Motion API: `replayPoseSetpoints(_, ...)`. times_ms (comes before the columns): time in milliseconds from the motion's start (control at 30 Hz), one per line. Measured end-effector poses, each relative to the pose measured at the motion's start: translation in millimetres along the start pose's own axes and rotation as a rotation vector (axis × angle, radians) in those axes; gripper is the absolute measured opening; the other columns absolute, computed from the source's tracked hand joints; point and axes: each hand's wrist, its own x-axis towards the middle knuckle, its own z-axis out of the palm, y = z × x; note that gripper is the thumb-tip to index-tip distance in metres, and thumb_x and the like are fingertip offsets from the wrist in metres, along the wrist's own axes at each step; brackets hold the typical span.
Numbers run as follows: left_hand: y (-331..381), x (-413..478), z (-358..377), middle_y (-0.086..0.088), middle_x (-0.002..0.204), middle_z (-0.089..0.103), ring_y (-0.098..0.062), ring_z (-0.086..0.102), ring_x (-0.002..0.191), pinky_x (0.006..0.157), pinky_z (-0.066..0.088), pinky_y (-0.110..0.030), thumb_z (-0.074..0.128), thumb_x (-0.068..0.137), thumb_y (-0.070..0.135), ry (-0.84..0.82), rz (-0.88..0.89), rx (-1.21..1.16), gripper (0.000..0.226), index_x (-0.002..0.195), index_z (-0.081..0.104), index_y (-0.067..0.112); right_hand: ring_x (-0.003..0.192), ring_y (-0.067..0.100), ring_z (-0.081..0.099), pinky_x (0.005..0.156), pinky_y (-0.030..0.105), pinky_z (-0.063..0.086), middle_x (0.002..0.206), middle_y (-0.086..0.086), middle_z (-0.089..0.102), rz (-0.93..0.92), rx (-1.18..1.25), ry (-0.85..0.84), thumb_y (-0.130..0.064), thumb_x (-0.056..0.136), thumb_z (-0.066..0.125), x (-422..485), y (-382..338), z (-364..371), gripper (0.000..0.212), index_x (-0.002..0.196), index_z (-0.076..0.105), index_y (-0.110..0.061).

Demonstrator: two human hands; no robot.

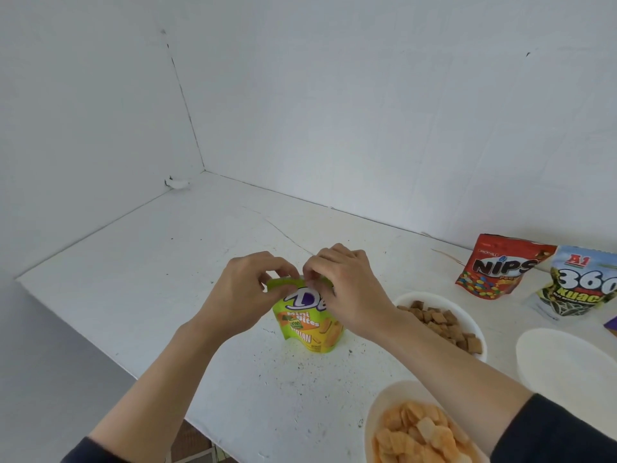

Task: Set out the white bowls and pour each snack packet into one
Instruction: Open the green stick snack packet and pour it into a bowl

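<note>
A green snack packet [305,324] stands upright near the middle of the white table [140,262]. My left hand [247,292] pinches its top edge on the left, and my right hand [344,289] pinches the same edge on the right. Right of the packet a white bowl [467,320] holds brown square snacks. At the bottom a white bowl [375,416] holds orange chips. An empty white bowl [567,365] sits at the right edge. At the back right stand a red Nips packet [494,267] and a packet marked 360 [581,285].
White walls close the table at the back and the left. The table's left edge runs diagonally from the far left to the bottom, with floor below it. A small purple thing [611,324] shows at the right edge.
</note>
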Motion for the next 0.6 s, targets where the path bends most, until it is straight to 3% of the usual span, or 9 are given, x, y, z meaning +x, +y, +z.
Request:
replayPoseSetpoints(100, -3.7, 3.2, -3.4, 0.015, 0.087, 0.071, -0.007, 0.064, 0.076, 0.061, 0.049, -0.014, 0.083, 0.082, 0.02, -0.019, -0.033, 0.024, 0.018, 0.086, 0.075, 0.036, 0.088, 0.016, 0.053, 0.08, 0.038, 0.035, 0.083, -0.012, 0.068, -0.04, -0.007, 0.027, -0.023, 0.087, 0.059, 2.2, 2.7, -2.0, 0.014, 0.082, 0.072, -0.023)
replayPoseSetpoints(233, -5.7, 8.8, -9.1, 0.015, 0.089, 0.074, -0.01, 0.068, 0.071, 0.061, 0.051, -0.018, 0.085, 0.081, 0.019, -0.086, -0.03, -0.002, 0.015, 0.088, 0.08, 0.03, 0.086, 0.014, 0.057, 0.078, 0.035, 0.034, 0.083, -0.012, 0.071, -0.067, 0.005, 0.032, -0.023, 0.087, 0.066, 4.4, 6.2, -2.4, 0.013, 0.083, 0.078, -0.024)
replayPoseSetpoints(333, -3.1, 12.7, -15.2, 0.016, 0.086, 0.077, -0.012, 0.073, 0.072, 0.064, 0.058, -0.026, 0.087, 0.08, 0.024, -0.15, -0.071, -0.039, 0.011, 0.089, 0.083, 0.029, 0.087, 0.014, 0.061, 0.079, 0.038, 0.044, 0.088, -0.008, 0.071, -0.061, 0.079, -0.022, -0.018, 0.088, 0.069, 5.8, 8.0, -2.5, 0.011, 0.09, 0.08, -0.022)
replayPoseSetpoints(500, -1.4, 14.5, -20.2, 0.015, 0.086, 0.079, -0.013, 0.075, 0.069, 0.066, 0.061, -0.028, 0.088, 0.078, 0.02, -0.186, -0.104, -0.083, 0.014, 0.09, 0.084, 0.025, 0.087, 0.01, 0.057, 0.081, 0.041, 0.048, 0.09, -0.009, 0.065, -0.088, 0.103, -0.139, -0.015, 0.092, 0.063, 9.9, 6.8, -6.4, 0.009, 0.093, 0.071, -0.02)
replayPoseSetpoints(600, 0.2, 14.0, -19.3, 0.014, 0.083, 0.078, -0.011, 0.075, 0.069, 0.063, 0.058, -0.022, 0.088, 0.078, 0.019, -0.189, -0.096, -0.071, 0.01, 0.086, 0.083, 0.022, 0.092, 0.012, 0.05, 0.087, 0.041, 0.044, 0.095, -0.01, 0.058, -0.059, 0.08, -0.193, -0.015, 0.096, 0.059, 10.1, 3.5, -6.7, 0.004, 0.095, 0.061, -0.019)
